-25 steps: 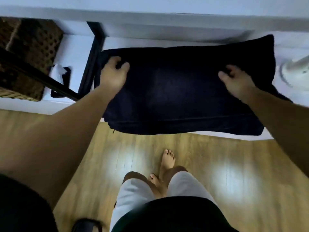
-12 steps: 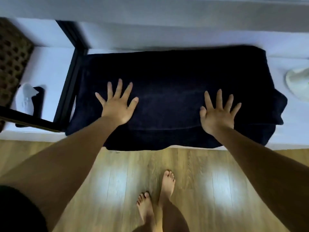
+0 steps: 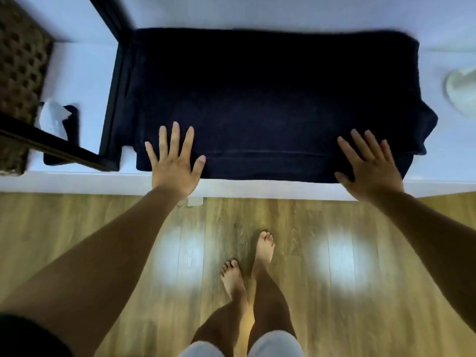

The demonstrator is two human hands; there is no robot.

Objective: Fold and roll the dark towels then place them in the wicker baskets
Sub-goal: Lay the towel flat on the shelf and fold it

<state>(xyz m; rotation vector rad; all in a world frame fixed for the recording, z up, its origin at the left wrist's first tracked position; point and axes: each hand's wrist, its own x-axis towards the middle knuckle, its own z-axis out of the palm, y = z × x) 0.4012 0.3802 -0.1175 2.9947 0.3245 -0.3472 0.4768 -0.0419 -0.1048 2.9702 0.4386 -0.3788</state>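
A dark navy towel (image 3: 270,99) lies folded flat on the white surface (image 3: 85,81), its near edge at the surface's front edge. My left hand (image 3: 175,163) lies flat with fingers spread on the towel's near left part. My right hand (image 3: 368,166) lies flat with fingers spread on its near right part. A brown wicker basket (image 3: 20,73) stands at the far left behind a black frame.
A black metal frame (image 3: 113,99) runs along the towel's left side, with a bar (image 3: 51,148) crossing in front of the basket. A white crumpled thing on a dark holder (image 3: 55,117) sits by the basket. A pale object (image 3: 461,91) stands at right. My bare feet stand on wooden floor (image 3: 77,228).
Both hands let go of the towel's far part, flattened with fingers spread, and slid toward me to its near edge. The towel now lies smoother.
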